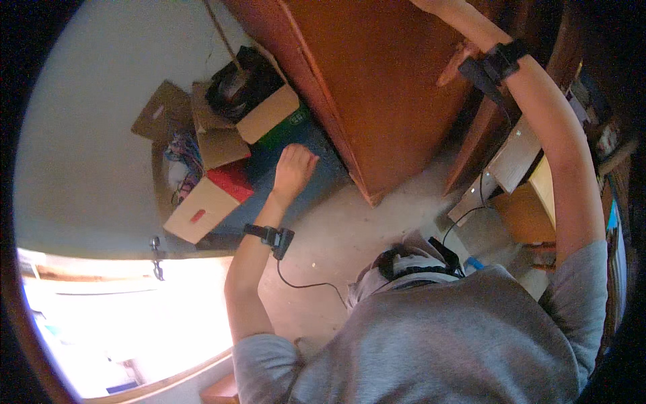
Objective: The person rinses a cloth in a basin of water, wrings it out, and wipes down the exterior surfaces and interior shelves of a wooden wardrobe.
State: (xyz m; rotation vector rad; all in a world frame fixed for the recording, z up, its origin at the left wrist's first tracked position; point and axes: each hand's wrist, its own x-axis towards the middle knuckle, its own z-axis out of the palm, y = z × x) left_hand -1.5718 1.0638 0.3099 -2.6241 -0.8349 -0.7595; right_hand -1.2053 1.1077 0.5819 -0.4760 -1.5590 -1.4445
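Note:
My left hand [296, 168] is raised at the centre left, its fingers curled into a loose fist with nothing showing in them. It is in front of a dark blue-green surface, just below an open cardboard box [269, 114] holding a black plastic bag [239, 84]. My right hand [441, 5] reaches far up to the top edge, in front of a reddish-brown wooden panel [377, 81], like a door or cabinet side. The frame cuts off its fingers, so their grip is hidden. Each wrist wears a black strapped device with a cable.
More open cartons with flaps stand at the left, one with a red inner side [229, 180] and another with colourful cords [185, 151]. A bright window [128, 323] lies at the lower left. On the right are shelves and a yellow-brown box [528, 212]. The floor [323, 249] is pale concrete.

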